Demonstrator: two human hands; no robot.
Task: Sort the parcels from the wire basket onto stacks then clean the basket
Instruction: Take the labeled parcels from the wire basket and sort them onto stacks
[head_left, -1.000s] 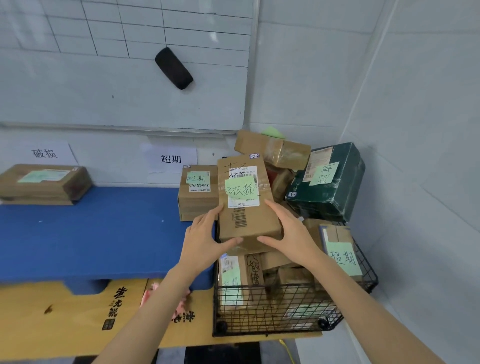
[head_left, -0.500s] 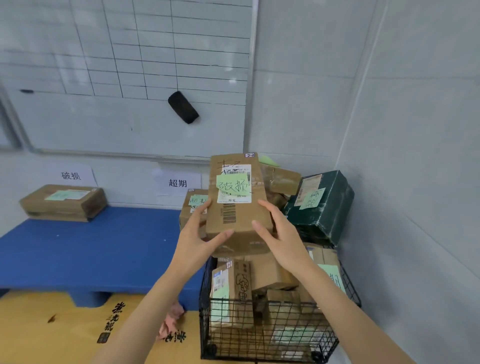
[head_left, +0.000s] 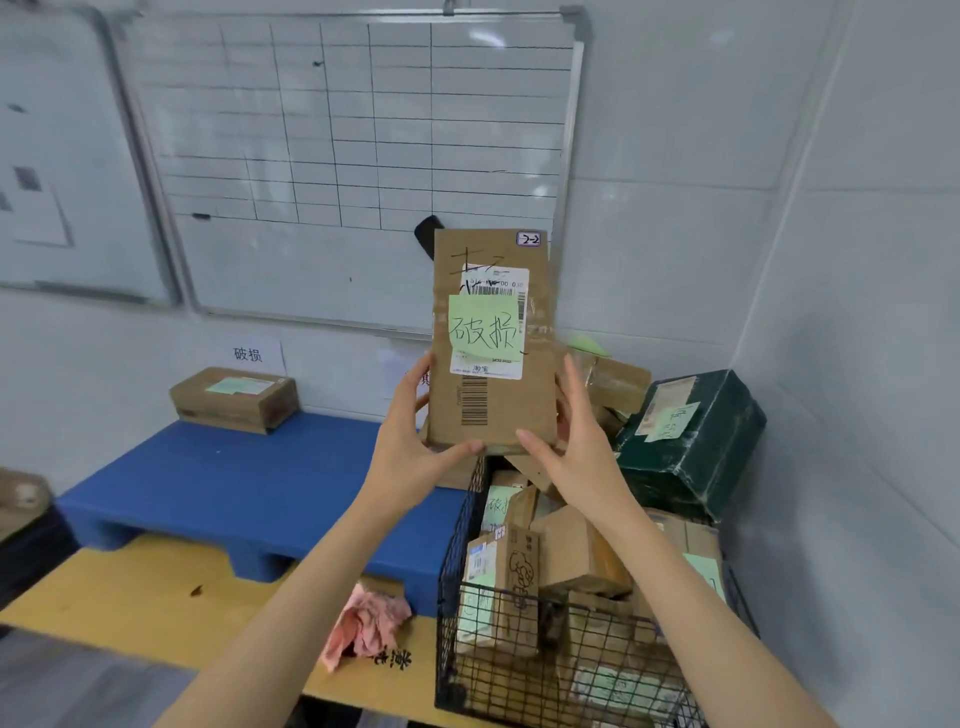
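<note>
Cardboard parcel (head_left: 493, 415), flat and rectangular, stood upright above the black wire basket (head_left: 457, 556), a smooth green note (head_left: 483, 327) stuck on its face. At its lower corners the left hand (head_left: 410, 457) and right hand (head_left: 576, 447) gripped it, fingers curled round the edges.

Cardboard, wire, plastic
We see matt brown cardboard on the parcel (head_left: 493, 415), black metal wire for the basket (head_left: 445, 639), smooth blue plastic for the platform (head_left: 260, 483), crumpled pink cloth (head_left: 363, 626)
</note>
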